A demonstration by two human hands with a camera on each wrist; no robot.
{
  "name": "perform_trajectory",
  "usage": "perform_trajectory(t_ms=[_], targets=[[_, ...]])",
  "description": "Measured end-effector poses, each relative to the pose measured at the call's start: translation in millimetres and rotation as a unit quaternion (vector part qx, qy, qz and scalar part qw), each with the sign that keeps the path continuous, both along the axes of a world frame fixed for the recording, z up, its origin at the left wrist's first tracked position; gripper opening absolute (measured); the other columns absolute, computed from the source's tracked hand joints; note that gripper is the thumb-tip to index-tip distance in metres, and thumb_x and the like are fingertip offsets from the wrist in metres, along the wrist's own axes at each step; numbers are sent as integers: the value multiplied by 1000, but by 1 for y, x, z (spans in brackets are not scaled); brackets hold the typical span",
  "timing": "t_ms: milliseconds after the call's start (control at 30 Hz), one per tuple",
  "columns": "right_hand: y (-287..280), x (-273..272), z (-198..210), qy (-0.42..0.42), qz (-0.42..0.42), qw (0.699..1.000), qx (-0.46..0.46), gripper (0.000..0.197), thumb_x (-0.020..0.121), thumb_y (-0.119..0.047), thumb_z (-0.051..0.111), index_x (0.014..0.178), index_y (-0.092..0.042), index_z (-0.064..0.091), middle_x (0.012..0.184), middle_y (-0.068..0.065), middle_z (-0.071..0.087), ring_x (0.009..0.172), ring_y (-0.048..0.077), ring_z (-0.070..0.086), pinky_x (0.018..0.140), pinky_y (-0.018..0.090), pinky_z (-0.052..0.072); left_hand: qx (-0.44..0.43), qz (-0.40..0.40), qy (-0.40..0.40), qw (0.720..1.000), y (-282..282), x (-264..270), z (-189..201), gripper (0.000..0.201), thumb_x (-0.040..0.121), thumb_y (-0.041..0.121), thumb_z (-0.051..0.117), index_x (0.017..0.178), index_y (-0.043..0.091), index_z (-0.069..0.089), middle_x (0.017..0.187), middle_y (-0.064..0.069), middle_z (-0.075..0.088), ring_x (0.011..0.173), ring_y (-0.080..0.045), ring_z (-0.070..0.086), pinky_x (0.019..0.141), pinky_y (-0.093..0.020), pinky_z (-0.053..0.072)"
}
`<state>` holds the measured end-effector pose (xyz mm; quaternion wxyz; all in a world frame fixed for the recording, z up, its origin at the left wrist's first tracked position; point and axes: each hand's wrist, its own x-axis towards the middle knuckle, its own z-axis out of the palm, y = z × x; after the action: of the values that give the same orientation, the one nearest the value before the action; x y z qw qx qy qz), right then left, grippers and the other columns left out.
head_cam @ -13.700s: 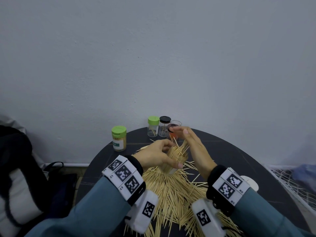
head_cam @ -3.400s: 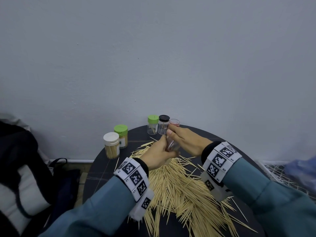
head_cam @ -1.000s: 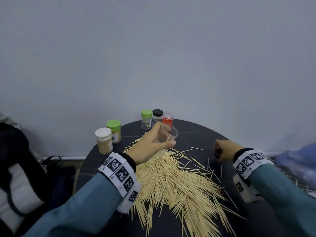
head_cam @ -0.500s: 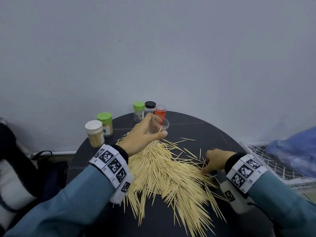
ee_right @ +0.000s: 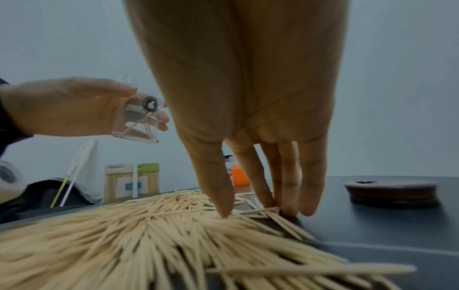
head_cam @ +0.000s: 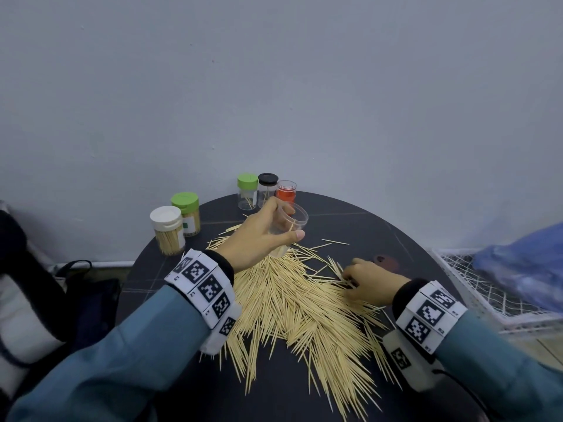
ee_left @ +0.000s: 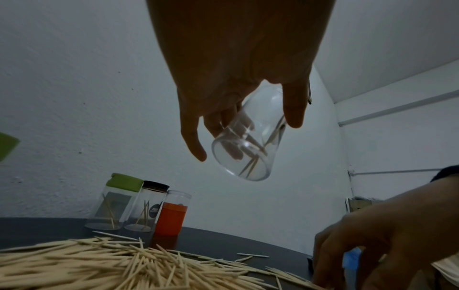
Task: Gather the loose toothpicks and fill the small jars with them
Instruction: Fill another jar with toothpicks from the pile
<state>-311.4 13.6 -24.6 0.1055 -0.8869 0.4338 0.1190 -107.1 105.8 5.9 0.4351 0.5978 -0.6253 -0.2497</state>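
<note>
- Head view: toothpicks (head_cam: 292, 303) lie in a loose heap across the middle of the round dark table (head_cam: 359, 226), with a few strays toward 1 o'clock.
- My right hand (head_cam: 370, 283) is at the heap's 3 o'clock edge; in the right wrist view its fingertips (ee_right: 224, 211) point down with thumb and fingers touching the sticks, slightly apart. Whether any stick is pinched I cannot tell.
- My left hand (head_cam: 262, 237) holds a clear jar (head_cam: 289, 228) above the heap's 12 o'clock end, thumb on one side and fingers curled round the other.
- Left wrist view shows the jar (ee_left: 248, 149) open, tilted, clear of the table, with a few toothpicks inside.
- At 12 o'clock on the table stand three small jars side by side: green-lidded (head_cam: 247, 191), black-lidded (head_cam: 267, 190), orange (head_cam: 285, 191). The first two hold only a few sticks.
- At 10 o'clock stand a white-lidded jar (head_cam: 167, 229) packed with toothpicks and a taller green-lidded one (head_cam: 186, 213) just behind it.
- A dark round lid (head_cam: 385, 261) lies at 2 o'clock, just beyond my right hand.
</note>
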Motion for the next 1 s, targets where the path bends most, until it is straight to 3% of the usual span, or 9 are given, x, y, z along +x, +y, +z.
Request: perform_trajectory(t_ms=[133, 233, 367, 567, 667, 800, 900, 1000], targets=[[5, 6, 1, -37, 8, 999, 25, 50, 88, -31, 61, 130, -11, 42, 129, 5, 47, 116, 17, 47, 94, 23, 38, 3, -3, 1, 1000, -1, 0, -1, 38, 87, 34, 63, 118, 19, 45, 112, 3, 62, 102, -8, 58, 83, -18, 43], [7, 13, 0, -2, -19, 1000, 24, 65, 80, -45, 67, 128, -8, 42, 127, 5, 46, 115, 17, 45, 92, 24, 37, 5, -2, 1, 1000, -1, -1, -1, 38, 87, 34, 63, 118, 19, 45, 112, 3, 62, 102, -8, 58, 83, -18, 42], [9, 24, 0, 13, -30, 999, 39, 53, 85, -43, 62, 122, -9, 46, 124, 6, 51, 102, 17, 50, 85, 25, 41, 7, -6, 1, 1000, -1, -1, -1, 39, 87, 34, 63, 118, 19, 45, 112, 2, 62, 104, -10, 59, 86, -23, 44], [12, 45, 2, 42, -18, 998, 37, 44, 93, -33, 53, 129, -9, 45, 130, 8, 50, 117, 22, 51, 96, 32, 44, 3, -5, -4, 1000, -1, 0, -2, 39, 87, 34, 63, 119, 18, 45, 113, 2, 61, 104, -10, 58, 89, -25, 44], [15, 52, 2, 76, -1, 996, 39, 40, 97, -29, 47, 129, -5, 44, 131, 11, 49, 118, 24, 50, 94, 33, 42, 1, -2, -11, 1000, 0, -1, -1, 38, 87, 33, 63, 118, 19, 45, 114, 3, 60, 103, -9, 57, 87, -21, 42], [14, 53, 6, 76, 7, 996, 48, 37, 99, -24, 40, 129, -4, 44, 132, 12, 49, 120, 25, 49, 96, 32, 39, 1, -1, -12, 1000, 0, 0, 0, 38, 88, 33, 62, 118, 18, 45, 115, 2, 60, 105, -10, 58, 91, -25, 43], [7, 49, 7, 33, -2, 995, 90, 30, 100, -22, 36, 120, -5, 50, 111, 9, 59, 95, 18, 55, 84, 27, 41, 5, 0, -13, 1000, 0, 0, 0, 39, 88, 35, 62, 119, 18, 45, 115, 3, 60, 105, -10, 57, 90, -25, 43], [-1, 46, 5, -66, -42, 982, 170, 24, 101, -16, 30, 91, -9, 50, 79, -1, 54, 69, 9, 51, 68, 23, 40, 13, 8, -9, 1000, -1, 2, 0, 40, 88, 35, 61, 120, 18, 44, 113, 3, 60, 104, -10, 57, 87, -23, 43]])
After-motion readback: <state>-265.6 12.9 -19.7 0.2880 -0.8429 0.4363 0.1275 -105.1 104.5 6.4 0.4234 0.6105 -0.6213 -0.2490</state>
